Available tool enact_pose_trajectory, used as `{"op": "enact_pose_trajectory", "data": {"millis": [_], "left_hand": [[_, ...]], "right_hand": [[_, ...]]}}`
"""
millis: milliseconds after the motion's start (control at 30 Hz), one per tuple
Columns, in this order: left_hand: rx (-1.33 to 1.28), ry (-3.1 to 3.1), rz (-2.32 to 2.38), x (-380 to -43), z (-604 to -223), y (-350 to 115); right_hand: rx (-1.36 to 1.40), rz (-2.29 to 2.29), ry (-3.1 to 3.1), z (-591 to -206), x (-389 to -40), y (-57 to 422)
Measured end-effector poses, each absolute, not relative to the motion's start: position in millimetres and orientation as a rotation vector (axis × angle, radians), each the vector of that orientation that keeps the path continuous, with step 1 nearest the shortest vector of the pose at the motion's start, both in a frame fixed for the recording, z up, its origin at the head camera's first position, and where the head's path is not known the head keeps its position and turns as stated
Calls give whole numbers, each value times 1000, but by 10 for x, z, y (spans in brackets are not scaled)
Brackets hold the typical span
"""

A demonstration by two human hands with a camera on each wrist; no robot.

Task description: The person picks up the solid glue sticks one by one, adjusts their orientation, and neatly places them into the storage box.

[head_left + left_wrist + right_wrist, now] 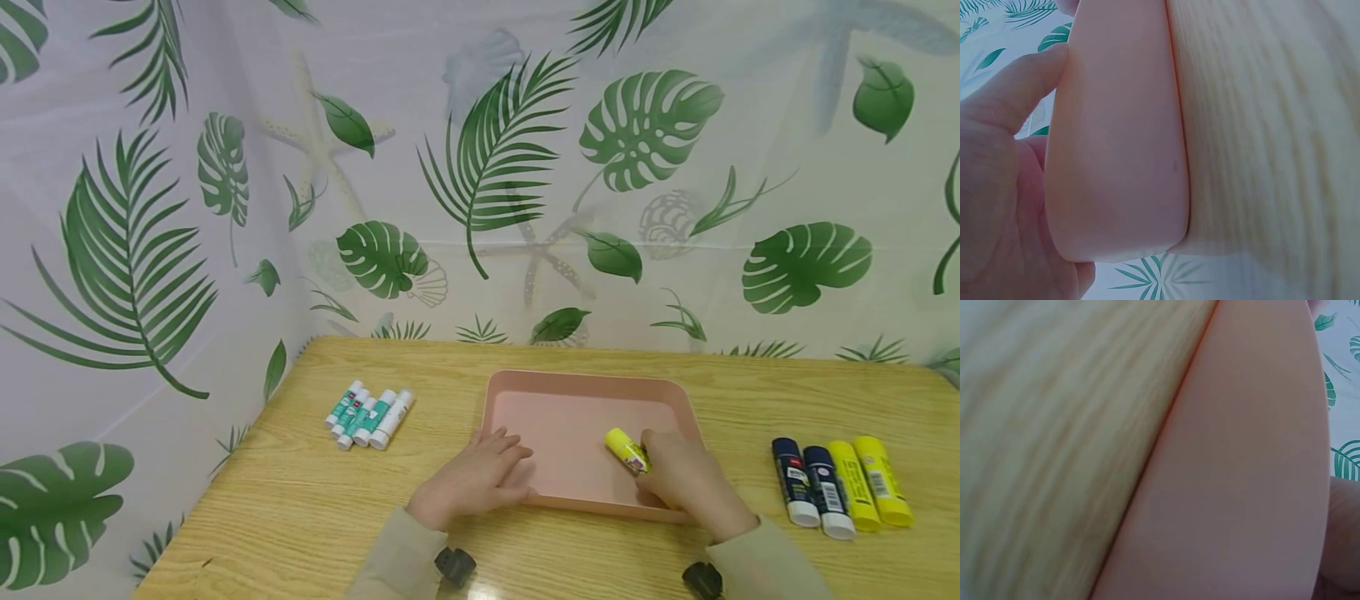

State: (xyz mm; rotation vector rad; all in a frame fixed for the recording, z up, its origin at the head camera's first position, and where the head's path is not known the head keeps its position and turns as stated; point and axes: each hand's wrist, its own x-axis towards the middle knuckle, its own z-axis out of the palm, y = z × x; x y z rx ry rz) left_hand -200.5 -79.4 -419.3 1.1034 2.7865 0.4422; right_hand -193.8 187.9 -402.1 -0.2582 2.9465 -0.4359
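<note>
In the head view, a shallow pink tray (570, 417) sits on the table in front of me. My left hand (480, 475) rests at its front left corner, fingers spread over the inside. The left wrist view shows that thumb (1029, 81) against the rim of the tray's outer wall (1116, 137). Inside the tray, toward the right, is a yellow glue stick (627, 451). My right hand (678, 471) reaches over the front wall and grips its near end with curled fingers. In the right wrist view, the tray wall (1229, 469) hides most of that hand.
Several white and green glue sticks (367, 415) lie side by side at the left. On the right are two dark blue glue sticks (795, 482) and two yellow ones (853, 485). A leaf-print cloth (525, 167) hangs behind the wooden table (285, 500).
</note>
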Motion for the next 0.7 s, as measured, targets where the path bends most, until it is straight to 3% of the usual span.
{"op": "enact_pose_trajectory", "data": {"millis": [700], "left_hand": [[1101, 2794, 432, -2016, -4207, -788]], "right_hand": [[-255, -384, 2957, -4017, -1945, 1849]]}}
